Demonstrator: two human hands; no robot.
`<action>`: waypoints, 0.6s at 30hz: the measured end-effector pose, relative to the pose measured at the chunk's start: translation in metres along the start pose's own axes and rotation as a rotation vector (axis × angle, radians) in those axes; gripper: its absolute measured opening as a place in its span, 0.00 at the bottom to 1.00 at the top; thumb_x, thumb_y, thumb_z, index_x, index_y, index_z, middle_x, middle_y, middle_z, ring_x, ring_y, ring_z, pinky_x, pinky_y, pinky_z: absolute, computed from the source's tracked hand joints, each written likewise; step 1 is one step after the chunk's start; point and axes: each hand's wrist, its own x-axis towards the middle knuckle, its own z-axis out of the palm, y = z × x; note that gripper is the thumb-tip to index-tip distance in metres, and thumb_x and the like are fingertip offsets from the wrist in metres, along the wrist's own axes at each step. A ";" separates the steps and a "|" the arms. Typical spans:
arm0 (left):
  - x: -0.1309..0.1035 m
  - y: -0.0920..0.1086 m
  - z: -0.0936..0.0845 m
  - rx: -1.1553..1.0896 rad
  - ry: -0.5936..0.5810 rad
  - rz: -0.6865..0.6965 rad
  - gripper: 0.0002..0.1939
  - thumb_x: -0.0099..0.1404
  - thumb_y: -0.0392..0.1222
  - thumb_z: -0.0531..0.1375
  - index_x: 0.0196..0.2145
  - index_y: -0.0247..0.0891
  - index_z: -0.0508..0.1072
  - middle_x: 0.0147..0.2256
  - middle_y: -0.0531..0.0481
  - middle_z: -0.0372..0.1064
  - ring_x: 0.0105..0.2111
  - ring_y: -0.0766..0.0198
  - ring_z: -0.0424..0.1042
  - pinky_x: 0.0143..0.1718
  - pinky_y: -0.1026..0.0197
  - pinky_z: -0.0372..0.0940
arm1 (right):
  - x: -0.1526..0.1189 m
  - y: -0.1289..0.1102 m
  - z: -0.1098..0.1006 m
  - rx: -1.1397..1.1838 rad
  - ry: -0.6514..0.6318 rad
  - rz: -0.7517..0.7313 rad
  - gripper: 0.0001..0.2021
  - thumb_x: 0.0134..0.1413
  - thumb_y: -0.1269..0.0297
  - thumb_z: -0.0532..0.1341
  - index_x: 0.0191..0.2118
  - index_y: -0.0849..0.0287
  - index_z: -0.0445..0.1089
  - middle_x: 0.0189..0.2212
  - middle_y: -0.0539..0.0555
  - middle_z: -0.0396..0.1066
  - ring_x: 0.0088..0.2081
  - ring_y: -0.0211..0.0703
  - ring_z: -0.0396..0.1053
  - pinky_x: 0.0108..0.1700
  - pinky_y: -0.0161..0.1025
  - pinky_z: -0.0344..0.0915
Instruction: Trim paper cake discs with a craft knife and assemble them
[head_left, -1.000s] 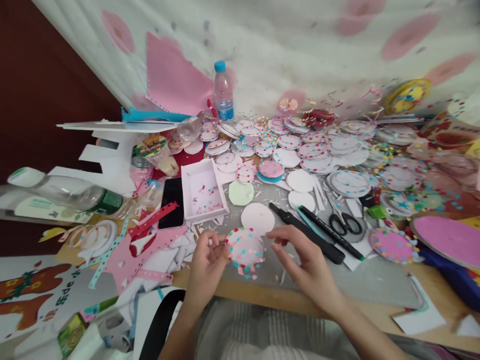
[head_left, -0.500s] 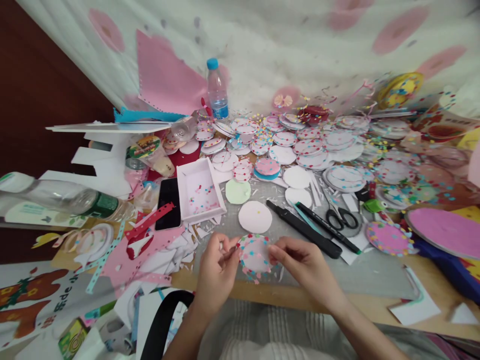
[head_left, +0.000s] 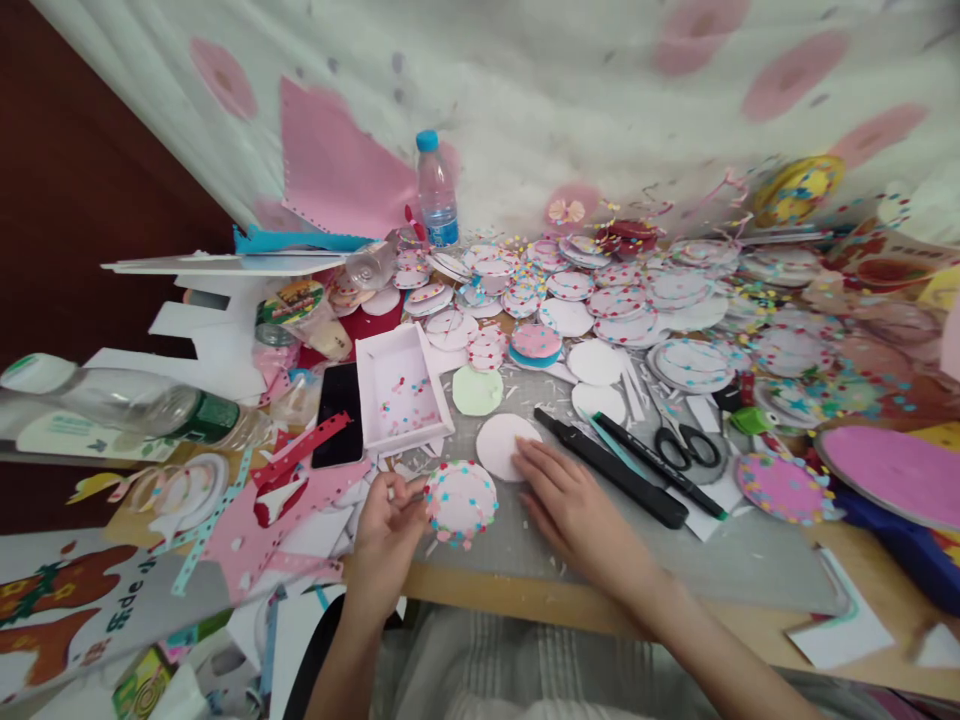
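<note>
Landmark: plain white disc (head_left: 499,445). Left hand (head_left: 390,520) pinches dotted disc (head_left: 461,498), just below-left of it. Right hand (head_left: 571,510) flat, fingertips on its right edge, seemingly not gripping. Hands apart. Green disc (head_left: 478,391) above, white box (head_left: 401,385) upper left, scissors (head_left: 681,440) well right.

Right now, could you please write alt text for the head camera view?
A person's left hand holds a small dotted disc while the right hand touches a white disc. Around them are a pale box of coloured bits, scissors and many decorated discs.
</note>
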 end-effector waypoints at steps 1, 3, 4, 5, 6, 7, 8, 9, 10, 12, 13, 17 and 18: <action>0.000 -0.001 -0.001 -0.007 -0.001 -0.002 0.23 0.53 0.40 0.68 0.30 0.42 0.53 0.37 0.54 0.74 0.29 0.68 0.74 0.25 0.69 0.64 | -0.005 -0.002 0.000 -0.010 -0.016 -0.001 0.18 0.64 0.70 0.53 0.58 0.64 0.64 0.60 0.66 0.64 0.61 0.56 0.61 0.59 0.59 0.64; -0.001 -0.004 0.002 -0.033 -0.013 -0.016 0.23 0.53 0.41 0.68 0.30 0.42 0.52 0.37 0.54 0.74 0.26 0.70 0.72 0.25 0.70 0.64 | -0.016 -0.006 -0.001 0.007 -0.022 -0.003 0.18 0.64 0.71 0.53 0.57 0.63 0.65 0.58 0.64 0.66 0.60 0.54 0.63 0.59 0.56 0.65; 0.000 -0.005 0.004 -0.044 -0.022 -0.030 0.23 0.53 0.41 0.68 0.30 0.42 0.52 0.38 0.54 0.74 0.26 0.70 0.72 0.25 0.69 0.64 | -0.021 -0.008 -0.002 0.023 -0.020 -0.006 0.18 0.64 0.71 0.53 0.58 0.63 0.64 0.58 0.64 0.67 0.61 0.53 0.62 0.59 0.55 0.65; 0.001 -0.007 0.008 -0.053 -0.036 -0.046 0.23 0.54 0.42 0.68 0.31 0.42 0.52 0.38 0.54 0.74 0.26 0.70 0.72 0.26 0.69 0.65 | -0.026 -0.009 -0.002 0.037 -0.019 -0.011 0.19 0.64 0.71 0.52 0.60 0.62 0.63 0.58 0.63 0.66 0.62 0.51 0.60 0.60 0.53 0.65; 0.002 -0.009 0.011 -0.059 -0.054 -0.061 0.23 0.54 0.42 0.68 0.31 0.42 0.52 0.38 0.54 0.74 0.28 0.69 0.73 0.27 0.68 0.66 | -0.029 -0.010 -0.002 0.046 -0.021 -0.017 0.21 0.64 0.72 0.52 0.61 0.62 0.60 0.60 0.62 0.65 0.64 0.50 0.57 0.60 0.52 0.64; 0.004 -0.011 0.015 -0.063 -0.069 -0.071 0.23 0.54 0.43 0.68 0.31 0.42 0.52 0.38 0.53 0.74 0.29 0.68 0.74 0.28 0.68 0.66 | -0.031 -0.010 -0.002 0.049 -0.027 -0.018 0.23 0.64 0.72 0.52 0.63 0.61 0.58 0.61 0.62 0.62 0.65 0.50 0.55 0.61 0.52 0.64; 0.006 -0.013 0.019 -0.062 -0.079 -0.077 0.24 0.54 0.44 0.68 0.31 0.42 0.52 0.38 0.53 0.74 0.31 0.67 0.75 0.29 0.67 0.67 | -0.031 -0.010 -0.001 0.043 -0.037 -0.012 0.25 0.63 0.72 0.52 0.65 0.61 0.55 0.63 0.62 0.59 0.65 0.50 0.54 0.61 0.52 0.63; 0.009 -0.014 0.022 -0.059 -0.084 -0.077 0.24 0.53 0.44 0.68 0.31 0.42 0.52 0.38 0.53 0.74 0.33 0.65 0.75 0.30 0.66 0.68 | -0.030 -0.010 0.000 0.035 -0.048 0.000 0.26 0.63 0.72 0.52 0.66 0.61 0.52 0.65 0.62 0.56 0.65 0.51 0.54 0.61 0.53 0.63; 0.012 -0.015 0.025 -0.054 -0.082 -0.072 0.24 0.53 0.45 0.68 0.30 0.42 0.52 0.38 0.53 0.74 0.34 0.64 0.76 0.31 0.65 0.68 | -0.028 -0.011 0.000 0.027 -0.057 0.012 0.28 0.63 0.72 0.53 0.67 0.61 0.50 0.66 0.62 0.53 0.65 0.52 0.54 0.61 0.54 0.62; 0.016 -0.017 0.028 -0.039 -0.059 -0.050 0.24 0.53 0.45 0.68 0.31 0.42 0.52 0.38 0.52 0.74 0.36 0.63 0.76 0.33 0.64 0.69 | -0.021 -0.011 0.000 0.020 -0.064 0.030 0.29 0.62 0.71 0.54 0.68 0.62 0.49 0.66 0.63 0.53 0.64 0.54 0.56 0.61 0.56 0.62; 0.018 -0.017 0.028 -0.031 -0.050 -0.039 0.24 0.52 0.45 0.68 0.31 0.42 0.52 0.38 0.52 0.74 0.36 0.62 0.76 0.33 0.64 0.69 | -0.019 -0.011 -0.002 0.027 -0.061 0.029 0.29 0.62 0.71 0.54 0.67 0.63 0.50 0.65 0.64 0.56 0.63 0.54 0.57 0.60 0.56 0.63; 0.021 -0.021 0.022 0.001 -0.023 -0.019 0.24 0.52 0.47 0.68 0.31 0.42 0.52 0.39 0.51 0.74 0.36 0.61 0.76 0.32 0.64 0.69 | -0.018 -0.006 -0.017 0.078 -0.035 -0.051 0.19 0.64 0.71 0.53 0.60 0.59 0.62 0.53 0.61 0.71 0.59 0.51 0.64 0.57 0.55 0.66; 0.022 -0.023 0.020 0.007 -0.016 -0.019 0.24 0.52 0.47 0.68 0.31 0.42 0.53 0.39 0.51 0.74 0.36 0.62 0.76 0.33 0.63 0.69 | -0.021 -0.002 -0.021 0.079 -0.018 -0.079 0.17 0.64 0.72 0.53 0.57 0.57 0.65 0.50 0.60 0.74 0.57 0.51 0.66 0.57 0.55 0.66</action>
